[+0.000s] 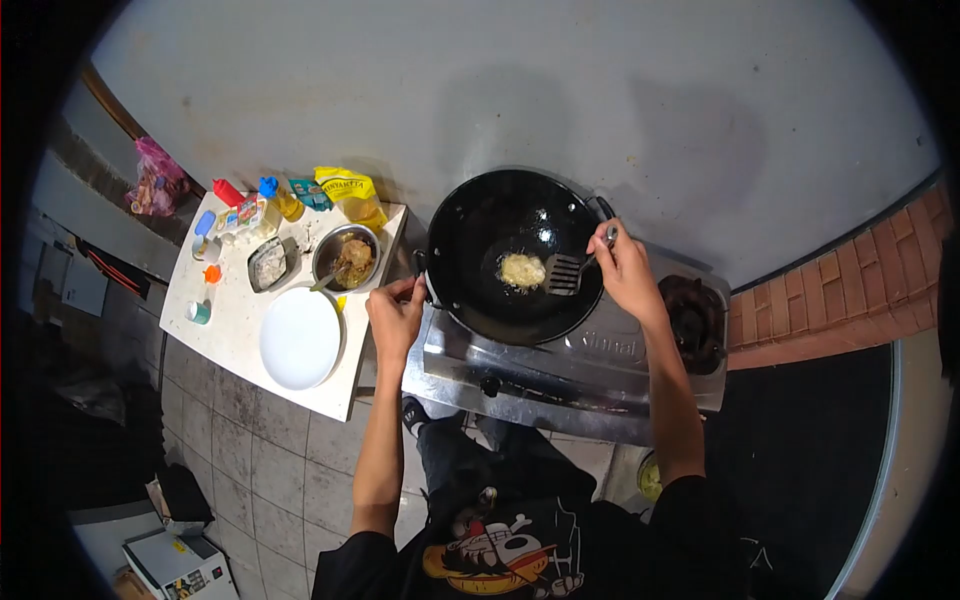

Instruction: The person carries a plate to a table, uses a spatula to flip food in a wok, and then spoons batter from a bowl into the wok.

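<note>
A black wok (475, 215) sits tilted toward me on the stove, with oil shining inside it. Near its middle a pale yellow piece of food (520, 270) is frying, small bubbles around it. My right hand (625, 265) is closed on the handle of a slotted spatula (565, 274), whose blade lies just right of the food. At the wok's left side, my left hand (396, 312) has its fingers closed around the side handle (421, 264).
Left of the stove (470, 362) stands a white table (235, 345). It bears a white plate (300, 338), a metal bowl (346, 256) of batter with a spoon, a dish of flour (270, 266), bottles and a yellow oil pouch (350, 195). A second burner (692, 322) is on the right.
</note>
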Motion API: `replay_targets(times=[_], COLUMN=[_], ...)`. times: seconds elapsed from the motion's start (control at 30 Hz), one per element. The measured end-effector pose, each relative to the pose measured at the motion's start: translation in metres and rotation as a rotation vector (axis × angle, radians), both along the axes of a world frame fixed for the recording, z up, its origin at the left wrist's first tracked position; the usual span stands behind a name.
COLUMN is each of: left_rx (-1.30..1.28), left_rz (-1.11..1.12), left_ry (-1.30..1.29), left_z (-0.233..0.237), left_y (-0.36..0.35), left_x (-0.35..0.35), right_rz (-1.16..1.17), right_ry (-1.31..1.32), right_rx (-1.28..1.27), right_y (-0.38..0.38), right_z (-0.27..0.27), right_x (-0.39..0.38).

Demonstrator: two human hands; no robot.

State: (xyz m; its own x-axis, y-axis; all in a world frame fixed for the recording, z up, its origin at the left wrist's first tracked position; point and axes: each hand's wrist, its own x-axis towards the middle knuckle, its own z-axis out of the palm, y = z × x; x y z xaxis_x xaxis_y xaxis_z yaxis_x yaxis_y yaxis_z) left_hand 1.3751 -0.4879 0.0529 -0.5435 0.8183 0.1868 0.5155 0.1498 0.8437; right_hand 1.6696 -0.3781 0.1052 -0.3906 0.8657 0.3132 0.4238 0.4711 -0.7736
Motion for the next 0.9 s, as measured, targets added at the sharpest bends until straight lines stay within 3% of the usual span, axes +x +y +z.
replay_targets(times=[0.9], left_rx=[-0.068], left_rz=[-0.028], left_ry=[0.002], left_z=[0.011], left_y=[-0.002], left_x=[-0.002], right_rz=[-0.042], right_ry=[0.028], right_rx=[-0.017], right_y=[-0.016], right_z=[-0.001], right_x=[-0.004])
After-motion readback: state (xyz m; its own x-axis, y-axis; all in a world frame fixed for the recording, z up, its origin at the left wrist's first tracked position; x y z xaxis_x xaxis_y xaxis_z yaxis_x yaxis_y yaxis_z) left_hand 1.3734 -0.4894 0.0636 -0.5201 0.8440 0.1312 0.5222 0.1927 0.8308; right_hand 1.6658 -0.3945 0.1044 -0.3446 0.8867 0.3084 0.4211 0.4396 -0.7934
